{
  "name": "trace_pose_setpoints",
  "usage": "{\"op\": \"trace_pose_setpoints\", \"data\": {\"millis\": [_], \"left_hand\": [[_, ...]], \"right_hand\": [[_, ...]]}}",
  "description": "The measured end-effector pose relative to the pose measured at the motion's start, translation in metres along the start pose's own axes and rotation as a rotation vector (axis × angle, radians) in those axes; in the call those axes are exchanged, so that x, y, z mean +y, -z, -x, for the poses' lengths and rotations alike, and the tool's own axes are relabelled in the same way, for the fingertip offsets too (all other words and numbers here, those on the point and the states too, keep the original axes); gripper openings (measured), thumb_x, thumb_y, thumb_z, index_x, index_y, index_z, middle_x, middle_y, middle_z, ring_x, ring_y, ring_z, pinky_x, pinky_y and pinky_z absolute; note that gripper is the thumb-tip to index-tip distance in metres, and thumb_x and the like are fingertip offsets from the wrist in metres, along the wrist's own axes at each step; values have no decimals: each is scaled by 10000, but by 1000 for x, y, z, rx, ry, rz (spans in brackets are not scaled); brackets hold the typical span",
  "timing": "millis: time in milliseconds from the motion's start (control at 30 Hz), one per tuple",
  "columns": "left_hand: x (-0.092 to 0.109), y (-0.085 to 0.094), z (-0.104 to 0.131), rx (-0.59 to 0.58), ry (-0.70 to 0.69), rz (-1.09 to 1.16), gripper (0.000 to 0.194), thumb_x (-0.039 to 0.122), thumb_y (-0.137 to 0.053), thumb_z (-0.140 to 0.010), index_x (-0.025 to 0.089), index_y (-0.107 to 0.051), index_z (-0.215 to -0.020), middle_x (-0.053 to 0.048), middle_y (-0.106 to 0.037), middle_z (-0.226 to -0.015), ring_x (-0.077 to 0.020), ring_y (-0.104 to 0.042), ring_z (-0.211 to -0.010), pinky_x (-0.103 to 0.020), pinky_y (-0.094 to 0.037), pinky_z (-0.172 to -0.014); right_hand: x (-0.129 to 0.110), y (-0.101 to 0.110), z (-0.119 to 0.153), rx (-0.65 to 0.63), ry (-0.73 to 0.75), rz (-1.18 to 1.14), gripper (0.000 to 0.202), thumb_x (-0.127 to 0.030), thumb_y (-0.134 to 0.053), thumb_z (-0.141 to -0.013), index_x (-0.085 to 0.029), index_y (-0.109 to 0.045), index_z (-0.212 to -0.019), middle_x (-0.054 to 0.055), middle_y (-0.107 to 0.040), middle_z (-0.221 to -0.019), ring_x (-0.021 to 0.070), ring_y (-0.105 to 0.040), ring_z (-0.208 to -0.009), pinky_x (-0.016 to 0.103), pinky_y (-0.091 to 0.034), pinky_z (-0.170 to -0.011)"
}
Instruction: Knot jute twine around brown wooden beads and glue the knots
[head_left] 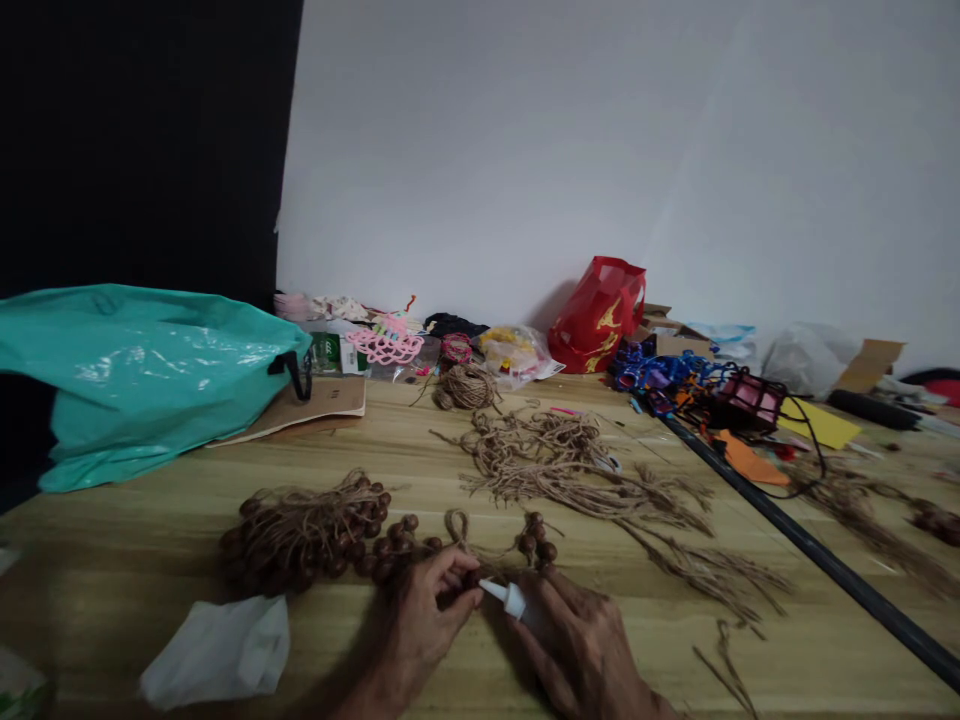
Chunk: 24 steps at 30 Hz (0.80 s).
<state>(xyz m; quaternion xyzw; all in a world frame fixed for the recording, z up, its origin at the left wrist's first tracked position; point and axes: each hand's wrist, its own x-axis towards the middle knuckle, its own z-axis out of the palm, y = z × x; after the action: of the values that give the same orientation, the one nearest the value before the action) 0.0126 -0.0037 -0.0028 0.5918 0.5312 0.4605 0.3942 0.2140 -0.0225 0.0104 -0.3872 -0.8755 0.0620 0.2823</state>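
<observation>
My left hand (431, 615) pinches a dark brown wooden bead (471, 578) between thumb and fingers. A looped piece of jute twine (456, 527) sticks up just behind those fingers. In my right hand (581, 640) is a small glue bottle (516, 600) with a white nozzle, tilted so that its tip points left and meets the bead, or comes very close to it. My fingers cover most of the bottle. Behind the right hand lies a small cluster of brown beads (535, 540). More beads (390, 550) sit left of my left hand, beside a large heap of beaded twine (307, 530).
Braided jute cords (555, 455) spread over the middle of the wooden table, before a twine ball (466, 386). A black bar (810, 550) runs diagonally at right. A teal bag (165, 370), a white tissue (217, 650), a red bag (600, 315) and blue cords (660, 370) stand around.
</observation>
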Motion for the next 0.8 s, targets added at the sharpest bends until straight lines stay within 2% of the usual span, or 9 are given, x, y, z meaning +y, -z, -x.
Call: {"op": "trace_pose_setpoints", "data": {"millis": [300,600,800], "left_hand": [[0,0,4,48,-138,-165,158,152,-590,-665,194,-693,-778,-33,-691,-683,-187,-638,-641,-277,-526,-637],[0,2,1,45,-109,-140,149,158,-587,-672,206,-685,-773,-33,-707,-707,-183,-643,-647,-263,-526,-629],[1,0,2,35,-84,-132,133,154,-612,-658,203,-692,-752,-35,-690,-672,-198,-638,-647,-273,-521,-625]], "right_hand": [[2,-3,0,2,-2,55,136,-253,-509,-927,-212,-549,-1051,57,-645,-885,182,-649,-730,253,-478,-640],[1,-2,-1,42,7,82,106,-228,-477,-933,-209,-546,-1011,53,-645,-840,175,-651,-686,242,-467,-607],[-1,1,-1,20,32,43,169,-245,-468,-943,-215,-532,-1096,73,-650,-877,192,-654,-738,263,-504,-656]]}}
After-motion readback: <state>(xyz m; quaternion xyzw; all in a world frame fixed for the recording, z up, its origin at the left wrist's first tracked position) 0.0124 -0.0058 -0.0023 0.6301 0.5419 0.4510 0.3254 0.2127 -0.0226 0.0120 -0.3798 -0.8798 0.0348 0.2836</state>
